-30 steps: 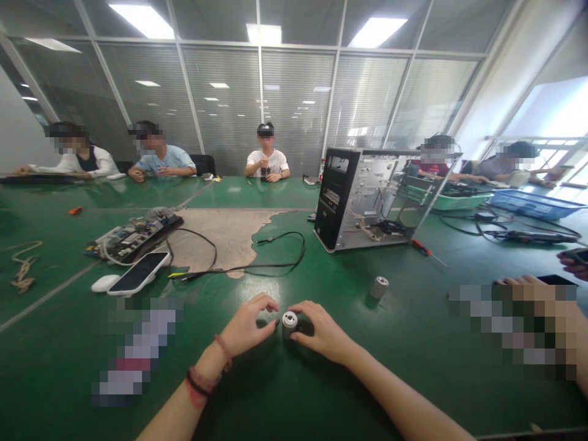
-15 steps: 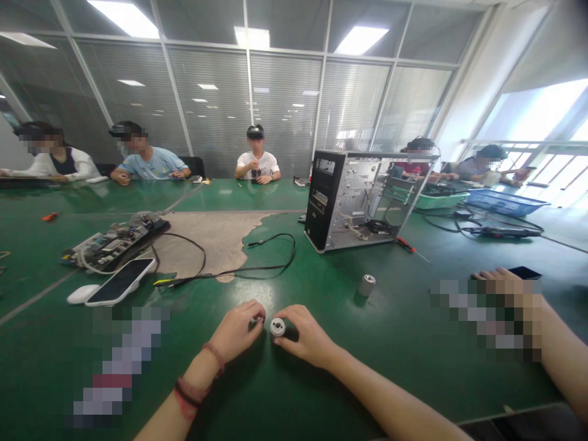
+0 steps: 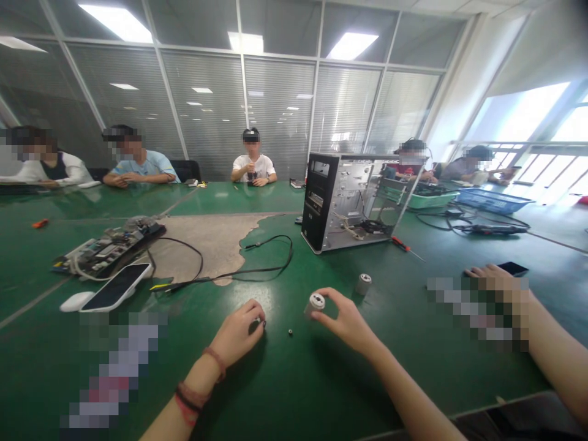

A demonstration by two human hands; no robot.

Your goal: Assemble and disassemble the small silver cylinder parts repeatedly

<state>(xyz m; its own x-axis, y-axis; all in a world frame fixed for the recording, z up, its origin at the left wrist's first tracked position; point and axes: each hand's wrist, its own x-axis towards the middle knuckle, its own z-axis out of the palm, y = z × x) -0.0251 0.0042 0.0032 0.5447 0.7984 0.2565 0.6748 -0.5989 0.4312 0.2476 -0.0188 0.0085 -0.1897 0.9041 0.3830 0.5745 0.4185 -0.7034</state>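
Note:
Between thumb and fingers, my right hand [image 3: 344, 315] grips a silver metal cylinder [image 3: 316, 304] with holes in its top face. My left hand [image 3: 243, 327] is curled, its fingertips pinched on a small dark piece too small to identify. On the green table between the two hands lies a tiny metal part [image 3: 290, 332]. A second silver cylinder [image 3: 364, 283] stands upright just behind my right hand.
An open computer case [image 3: 349, 202] stands beyond the hands, with a red screwdriver [image 3: 400, 244] beside it. A black cable [image 3: 266, 269], a white phone [image 3: 117, 288] and a circuit assembly [image 3: 110, 248] lie left. Another person's hand [image 3: 496, 278] rests at right, near a dark phone [image 3: 513, 268].
My right hand has moved right, away from my left hand, carrying the cylinder. The tiny metal part now shows on the table. My left hand has barely moved.

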